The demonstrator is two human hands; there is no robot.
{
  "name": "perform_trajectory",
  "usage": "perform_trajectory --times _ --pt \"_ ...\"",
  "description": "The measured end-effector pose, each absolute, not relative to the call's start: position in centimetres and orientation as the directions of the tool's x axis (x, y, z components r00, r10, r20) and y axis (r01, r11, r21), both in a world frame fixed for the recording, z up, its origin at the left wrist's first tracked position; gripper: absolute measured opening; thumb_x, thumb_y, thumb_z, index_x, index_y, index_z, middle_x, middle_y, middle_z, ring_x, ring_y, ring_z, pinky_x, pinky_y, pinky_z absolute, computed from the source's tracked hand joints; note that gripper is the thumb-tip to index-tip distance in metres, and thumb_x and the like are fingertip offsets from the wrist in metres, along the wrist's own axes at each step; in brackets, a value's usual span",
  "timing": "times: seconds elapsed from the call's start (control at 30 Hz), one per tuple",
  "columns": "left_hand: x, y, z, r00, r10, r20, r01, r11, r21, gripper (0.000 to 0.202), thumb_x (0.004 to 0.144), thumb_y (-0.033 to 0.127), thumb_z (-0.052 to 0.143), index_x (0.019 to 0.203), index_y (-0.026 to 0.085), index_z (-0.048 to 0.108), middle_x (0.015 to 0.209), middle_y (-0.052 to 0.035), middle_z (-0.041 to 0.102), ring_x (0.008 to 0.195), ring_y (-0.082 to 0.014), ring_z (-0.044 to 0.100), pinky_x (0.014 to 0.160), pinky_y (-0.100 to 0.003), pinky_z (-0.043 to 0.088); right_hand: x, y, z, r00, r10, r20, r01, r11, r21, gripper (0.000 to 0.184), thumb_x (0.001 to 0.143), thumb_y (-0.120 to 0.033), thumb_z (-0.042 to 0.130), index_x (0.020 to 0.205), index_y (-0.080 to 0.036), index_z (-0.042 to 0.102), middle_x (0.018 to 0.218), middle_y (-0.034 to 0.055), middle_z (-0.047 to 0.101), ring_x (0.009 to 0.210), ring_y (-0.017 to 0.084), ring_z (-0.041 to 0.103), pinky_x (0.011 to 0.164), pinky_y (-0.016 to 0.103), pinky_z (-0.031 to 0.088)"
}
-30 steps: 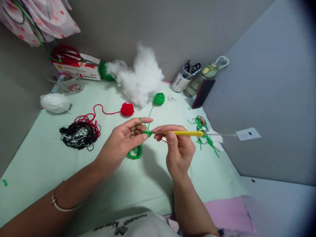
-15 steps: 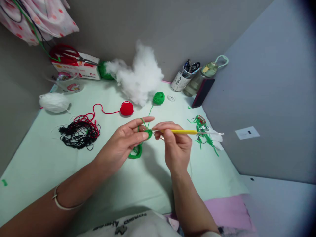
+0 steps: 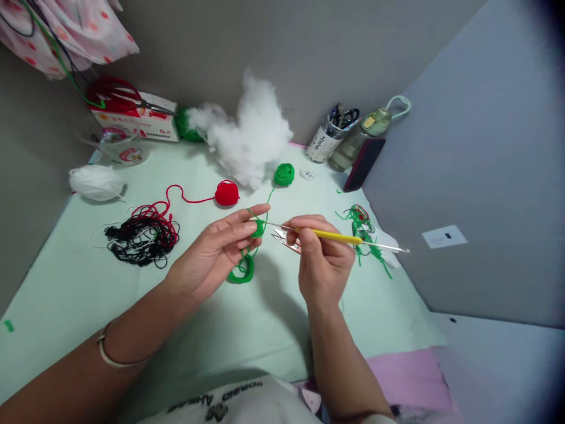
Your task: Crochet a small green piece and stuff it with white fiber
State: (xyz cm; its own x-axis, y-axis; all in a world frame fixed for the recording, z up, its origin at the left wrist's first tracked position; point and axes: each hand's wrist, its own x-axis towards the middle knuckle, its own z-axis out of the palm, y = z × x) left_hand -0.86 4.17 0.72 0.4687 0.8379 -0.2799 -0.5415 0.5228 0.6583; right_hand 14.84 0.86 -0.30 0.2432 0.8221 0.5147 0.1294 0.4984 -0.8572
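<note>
My left hand (image 3: pixel 212 253) pinches a small green crochet piece (image 3: pixel 258 228) between thumb and fingers, with green yarn running over the forefinger. A finished green strip (image 3: pixel 242 272) hangs down from it onto the pale green table (image 3: pixel 79 282). My right hand (image 3: pixel 322 259) is closed on a yellow-handled crochet hook (image 3: pixel 335 237), whose metal tip points left into the green piece. The yarn leads back to a green yarn ball (image 3: pixel 284 174). A small pair of snips (image 3: pixel 285 240) lies under my right fingers.
A red yarn ball (image 3: pixel 227 193), a black and red thread tangle (image 3: pixel 141 234), a white yarn ball (image 3: pixel 95 182) and white stuffing (image 3: pixel 251 138) lie behind. Scissors (image 3: pixel 119 100) rest on a box. A jar (image 3: pixel 329 138), bottle (image 3: pixel 359 138), phone (image 3: pixel 364 165) and green scraps (image 3: pixel 364 235) sit right.
My right hand has drawn the hook slightly right and tilted its far end down. The left hand with the green piece has shifted a little left and up.
</note>
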Motion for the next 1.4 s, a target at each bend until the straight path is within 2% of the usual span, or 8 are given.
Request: perform_trajectory --times 0.2,0.4,0.57,0.8,0.97,1.1,1.27,1.4 --pt "-0.7 3.8 0.3 0.483 0.857 -0.178 -0.403 0.398 0.824 0.032 0.089 0.025 0.077 0.121 0.028 0.077 0.103 -0.0022 0.074 0.103 -0.0169 0.065 0.092 -0.026 0.047 14.4 0.8 -0.3 0.242 0.900 0.364 0.031 0.367 -0.930 0.013 0.097 -0.027 0.068 0.096 -0.027 0.081 0.092 0.0018 0.077 0.077 0.015 0.065 0.070 0.031 0.054" --pt "-1.4 4.1 0.3 0.485 0.857 -0.173 -0.350 0.372 0.860 0.031 0.089 0.026 0.076 0.120 0.028 0.077 0.101 -0.0020 0.069 0.102 -0.0176 0.060 0.085 -0.026 0.045 14.9 0.9 -0.1 0.230 0.945 0.234 -0.207 0.282 -0.937 0.018 0.101 -0.033 0.061 0.093 -0.024 0.075 0.089 0.0011 0.076 0.070 0.012 0.067 0.065 0.028 0.056" --pt "-1.5 3.8 0.6 0.378 0.914 -0.151 -0.271 0.265 0.925 0.032 0.086 0.025 0.079 0.118 0.030 0.079 0.092 0.0008 0.061 0.087 -0.0138 0.054 0.077 -0.024 0.044 14.7 0.3 0.1 0.225 0.869 0.440 0.134 0.420 -0.898 0.020 0.105 -0.026 0.053 0.100 -0.023 0.072 0.093 0.0031 0.077 0.071 0.013 0.070 0.064 0.030 0.059" --pt "-0.6 3.3 0.6 0.375 0.898 -0.231 -0.373 0.374 0.849 0.043 0.081 0.026 0.083 0.123 0.024 0.076 0.078 0.0020 0.063 0.068 -0.0112 0.052 0.066 -0.022 0.044 14.3 0.0 -1.7 -0.067 0.565 0.823 0.719 0.599 -0.352 0.034 0.093 -0.008 0.065 0.118 -0.030 0.072 0.106 0.0069 0.076 0.093 0.021 0.072 0.074 0.036 0.062" --pt "-0.9 4.0 0.8 0.506 0.804 -0.312 -0.489 0.566 0.664 0.031 0.084 0.021 0.079 0.115 0.018 0.079 0.054 0.0108 0.035 0.050 -0.0064 0.031 0.078 -0.023 0.052 14.5 0.2 -0.8 0.164 0.715 0.679 0.443 0.562 -0.699 0.022 0.100 -0.015 0.057 0.108 -0.027 0.074 0.096 0.0045 0.076 0.082 0.018 0.072 0.069 0.035 0.062" --pt "-1.1 4.0 1.2 0.493 0.832 -0.255 -0.464 0.500 0.731 0.040 0.083 0.017 0.079 0.123 0.024 0.077 0.074 0.0042 0.059 0.061 -0.0069 0.046 0.072 -0.020 0.049 14.6 0.7 0.1 0.241 0.827 0.508 0.144 0.487 -0.861 0.018 0.101 -0.025 0.059 0.096 -0.023 0.075 0.088 0.0035 0.074 0.070 0.015 0.066 0.061 0.032 0.057" --pt "-0.6 3.5 1.1 0.420 0.874 -0.244 -0.437 0.431 0.790 0.041 0.084 0.022 0.081 0.125 0.025 0.076 0.085 0.0009 0.065 0.074 -0.0095 0.055 0.064 -0.018 0.044 14.1 0.5 -0.5 0.174 0.808 0.562 0.341 0.486 -0.804 0.017 0.100 -0.021 0.060 0.103 -0.026 0.076 0.093 0.0040 0.076 0.079 0.017 0.072 0.066 0.033 0.061" --pt "-0.5 3.5 1.0 0.439 0.844 -0.307 -0.498 0.513 0.699 0.039 0.082 0.022 0.083 0.121 0.021 0.077 0.068 0.0055 0.053 0.057 -0.0058 0.042 0.059 -0.016 0.043 14.0 0.1 -1.3 0.022 0.654 0.756 0.631 0.577 -0.518 0.030 0.096 -0.011 0.065 0.116 -0.031 0.075 0.108 0.0065 0.077 0.094 0.020 0.073 0.076 0.037 0.063"
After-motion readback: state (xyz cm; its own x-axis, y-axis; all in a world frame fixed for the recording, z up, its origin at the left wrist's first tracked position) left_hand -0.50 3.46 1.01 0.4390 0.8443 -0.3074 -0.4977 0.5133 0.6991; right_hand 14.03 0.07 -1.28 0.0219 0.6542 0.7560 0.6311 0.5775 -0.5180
